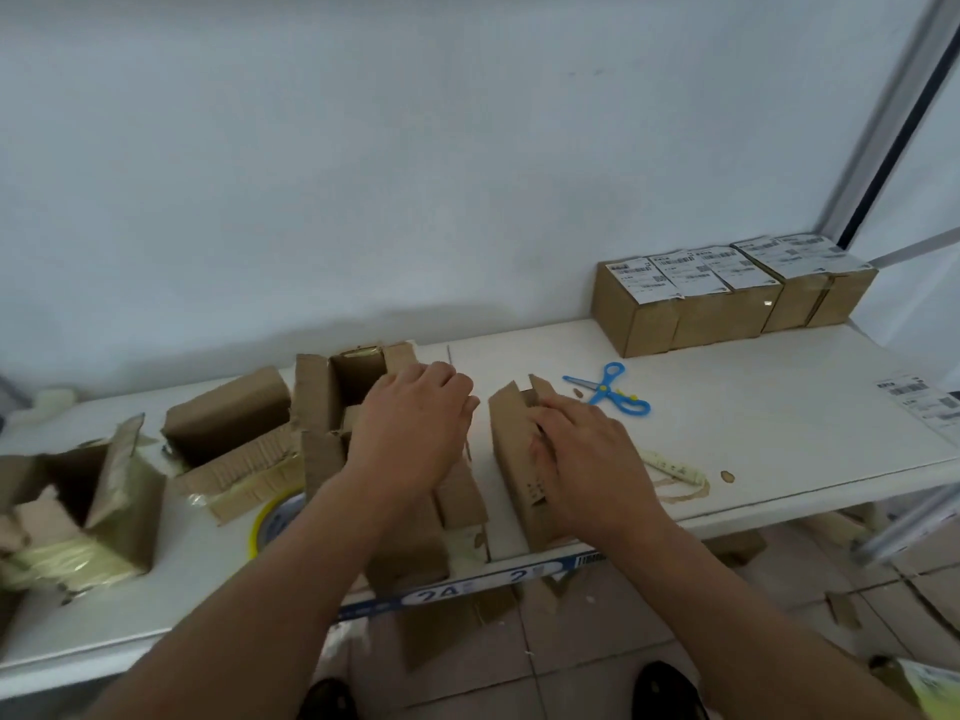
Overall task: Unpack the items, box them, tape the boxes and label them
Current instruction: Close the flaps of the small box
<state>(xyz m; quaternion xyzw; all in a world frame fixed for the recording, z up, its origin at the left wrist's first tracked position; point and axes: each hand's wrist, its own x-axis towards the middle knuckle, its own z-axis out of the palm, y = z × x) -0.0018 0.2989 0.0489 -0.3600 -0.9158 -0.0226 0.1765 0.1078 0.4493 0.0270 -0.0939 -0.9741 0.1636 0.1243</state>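
While both hands work over the white table (727, 423), the step seems to be closing a small box (511, 459) near the front edge: the right hand (582, 454) lies on top of it with fingers spread and fairly flat, pressing the flaps down. The left hand (415, 423) rests, fingers loosely bent, over an open box (332, 402) just beside; whether it pinches anything I cannot tell. To do it well, keep the flaps level and meeting (no gap), then fetch the tape roll (275, 522) at the left, partly hidden by the forearm.
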